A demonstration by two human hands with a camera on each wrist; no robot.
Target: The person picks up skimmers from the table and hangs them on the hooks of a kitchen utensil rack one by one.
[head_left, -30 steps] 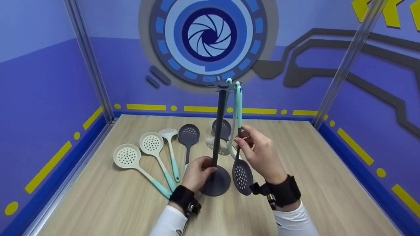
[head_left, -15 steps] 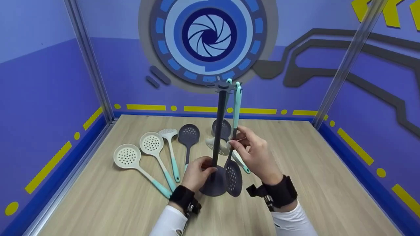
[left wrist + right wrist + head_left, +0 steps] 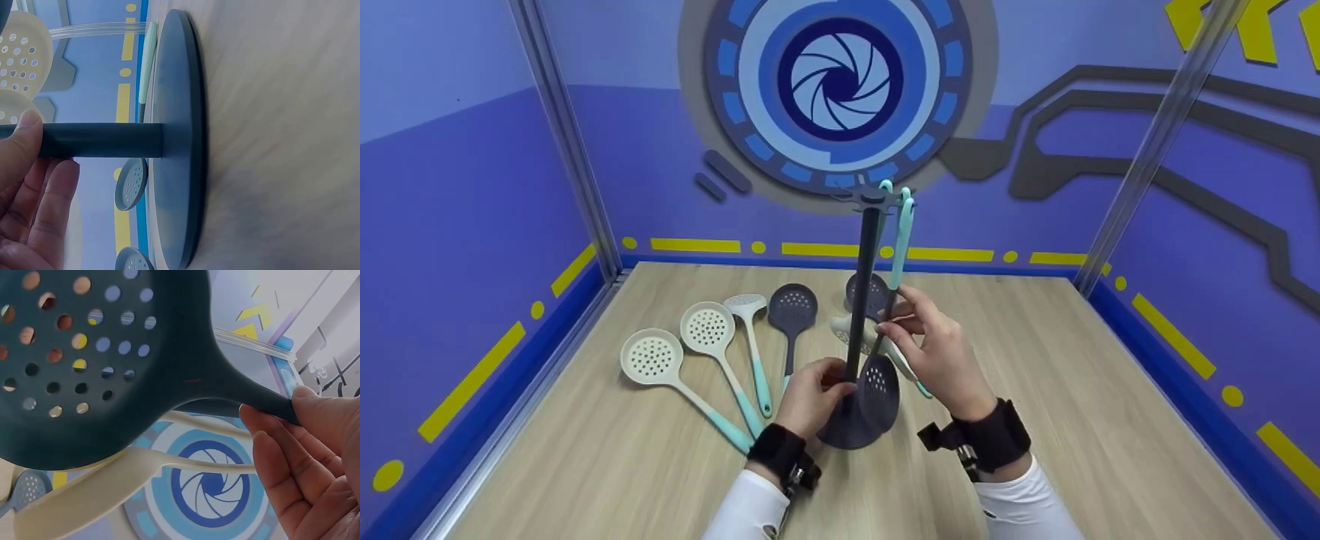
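My left hand [image 3: 810, 397] grips the lower pole of a dark utensil stand [image 3: 864, 285], just above its round base. In the left wrist view, thumb and fingers [image 3: 59, 191] close around that pole. My right hand [image 3: 941, 352] pinches the neck of a dark slotted spoon [image 3: 879, 394] with a turquoise handle. The spoon hangs close beside the pole, its handle top at the stand's hook ring [image 3: 872, 198]. Its perforated head fills much of the right wrist view. Two cream skimmers [image 3: 101, 495] hang behind it, partly hidden in the head view.
On the wooden table [image 3: 1110, 420], two cream skimmers [image 3: 651, 357], a smaller cream skimmer [image 3: 746, 302] and a dark skimmer [image 3: 793, 306] lie left of the stand. Another dark skimmer [image 3: 870, 289] lies behind the pole. Blue panels surround the table.
My right hand has moved left with the dark slotted spoon, whose head has swung toward the pole and now overlaps the base. My left hand stays on the pole.
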